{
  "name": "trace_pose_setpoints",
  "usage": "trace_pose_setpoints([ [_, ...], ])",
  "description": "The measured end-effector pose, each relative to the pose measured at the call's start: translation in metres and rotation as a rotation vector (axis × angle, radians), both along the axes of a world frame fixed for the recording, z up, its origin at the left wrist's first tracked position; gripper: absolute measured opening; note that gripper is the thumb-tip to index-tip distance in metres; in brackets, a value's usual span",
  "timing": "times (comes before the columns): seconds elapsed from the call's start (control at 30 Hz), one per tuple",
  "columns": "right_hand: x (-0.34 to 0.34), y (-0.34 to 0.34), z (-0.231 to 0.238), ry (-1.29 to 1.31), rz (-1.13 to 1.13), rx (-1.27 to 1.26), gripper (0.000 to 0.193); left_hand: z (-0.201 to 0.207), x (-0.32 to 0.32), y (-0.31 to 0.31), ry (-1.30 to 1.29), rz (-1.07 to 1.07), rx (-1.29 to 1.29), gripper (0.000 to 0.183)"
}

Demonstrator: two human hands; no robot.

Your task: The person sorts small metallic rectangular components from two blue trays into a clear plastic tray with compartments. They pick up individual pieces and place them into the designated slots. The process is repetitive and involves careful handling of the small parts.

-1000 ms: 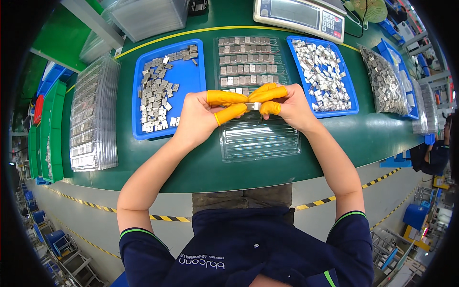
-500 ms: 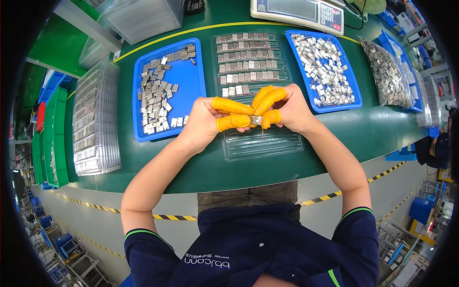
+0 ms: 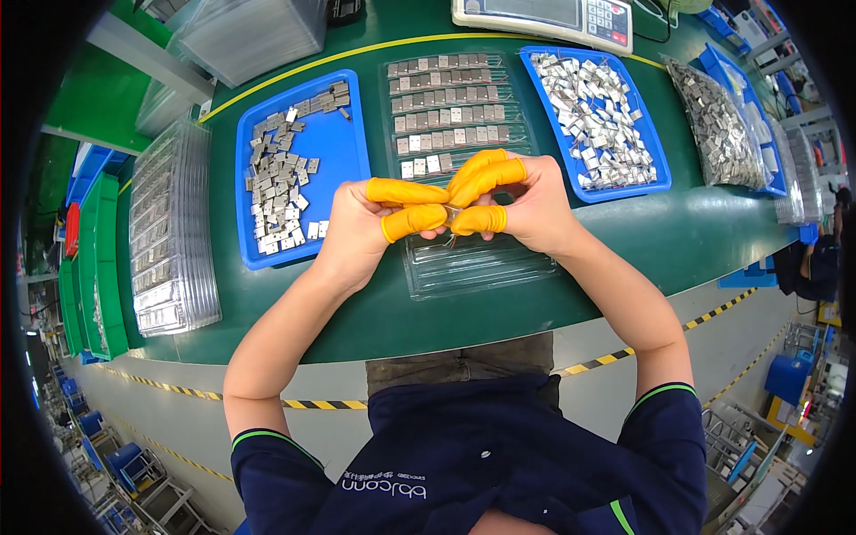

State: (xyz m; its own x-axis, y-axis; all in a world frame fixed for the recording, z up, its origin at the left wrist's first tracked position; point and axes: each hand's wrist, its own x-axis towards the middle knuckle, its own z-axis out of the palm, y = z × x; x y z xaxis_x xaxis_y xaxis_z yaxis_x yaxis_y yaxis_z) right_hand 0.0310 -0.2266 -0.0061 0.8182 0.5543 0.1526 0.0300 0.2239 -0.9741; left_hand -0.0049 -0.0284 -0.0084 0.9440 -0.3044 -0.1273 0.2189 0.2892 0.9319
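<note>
Yellow finger cots cover the thumbs and some fingers of both my hands. My left hand and my right hand meet fingertip to fingertip, both pinching a small silvery metal piece. Most of that piece is hidden by the fingers; its exact kind does not show. Under and beyond the hands lies a clear plastic tray, with rows of small grey and silvery metal pieces in its farther part. Its nearest row is partly filled on the left.
A blue tray of metal pieces stands left; another blue tray holds white wired parts. Stacked clear trays and green bins are farther left. A scale sits behind; a bag of metal pieces lies right.
Both hands have shifted slightly left, still pinching the piece. The fingers have closed in, so less of the piece shows. The whole view has shifted slightly.
</note>
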Motion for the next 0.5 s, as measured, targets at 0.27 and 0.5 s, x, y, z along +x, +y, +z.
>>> trace_pose_setpoints([
  [0.27,-0.001,0.007,-0.012,0.153,-0.133,0.255,0.018,0.007,-0.006,-0.013,-0.051,0.095,-0.049,0.028],
  [0.5,0.001,0.003,-0.015,-0.536,-0.284,-0.220,0.031,0.000,-0.012,-0.012,-0.185,0.106,0.122,0.019],
])
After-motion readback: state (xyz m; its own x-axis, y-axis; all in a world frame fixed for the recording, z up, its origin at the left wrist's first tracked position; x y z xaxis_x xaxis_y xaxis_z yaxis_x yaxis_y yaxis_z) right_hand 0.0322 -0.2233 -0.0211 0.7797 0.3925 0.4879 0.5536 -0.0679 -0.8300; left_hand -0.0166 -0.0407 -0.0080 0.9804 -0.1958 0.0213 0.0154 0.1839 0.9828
